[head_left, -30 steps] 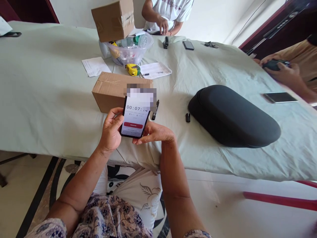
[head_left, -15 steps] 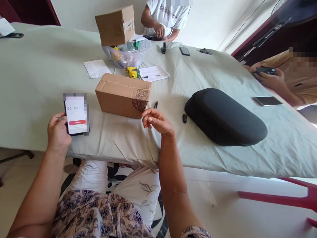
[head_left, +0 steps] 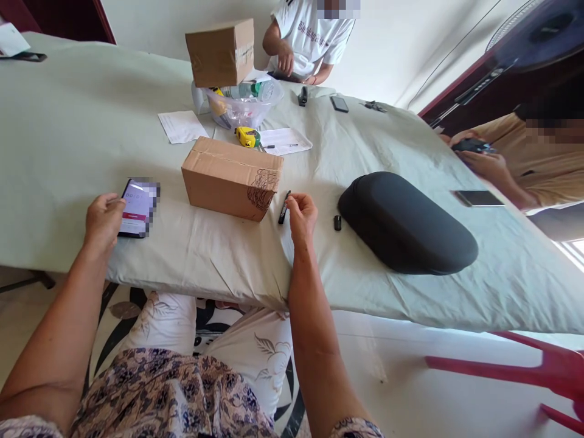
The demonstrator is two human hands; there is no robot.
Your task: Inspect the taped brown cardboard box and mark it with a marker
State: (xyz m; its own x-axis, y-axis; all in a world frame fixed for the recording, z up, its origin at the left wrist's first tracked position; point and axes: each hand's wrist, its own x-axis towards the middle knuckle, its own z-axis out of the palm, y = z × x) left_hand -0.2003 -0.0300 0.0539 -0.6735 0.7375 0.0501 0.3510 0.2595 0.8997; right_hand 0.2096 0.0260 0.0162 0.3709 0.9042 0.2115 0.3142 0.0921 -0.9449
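Note:
My left hand (head_left: 104, 222) grips the left edge of a smartphone (head_left: 135, 210), which tilts toward the table with its lit screen up. At the right end of a closed cardboard box (head_left: 228, 188), my right hand (head_left: 302, 216) pinches a black marker (head_left: 283, 208) with thumb and fingers. The marker is uncapped or its far end is hidden; I cannot tell which. Black scribbled loops (head_left: 263, 187) cover the box's right corner. A small black cap (head_left: 337, 222) lies on the cloth to the right of my right hand.
A black hard case (head_left: 410, 225) lies to the right. Behind the box are a yellow tape measure (head_left: 247, 137), papers (head_left: 182, 126) and a plastic basin (head_left: 249, 109) topped by another carton (head_left: 219, 58). Two people sit at the far and right sides, near several phones.
My right hand has moved from beside the box's corner to the marker and closed on it. The phone in my left hand has tipped flatter toward the table.

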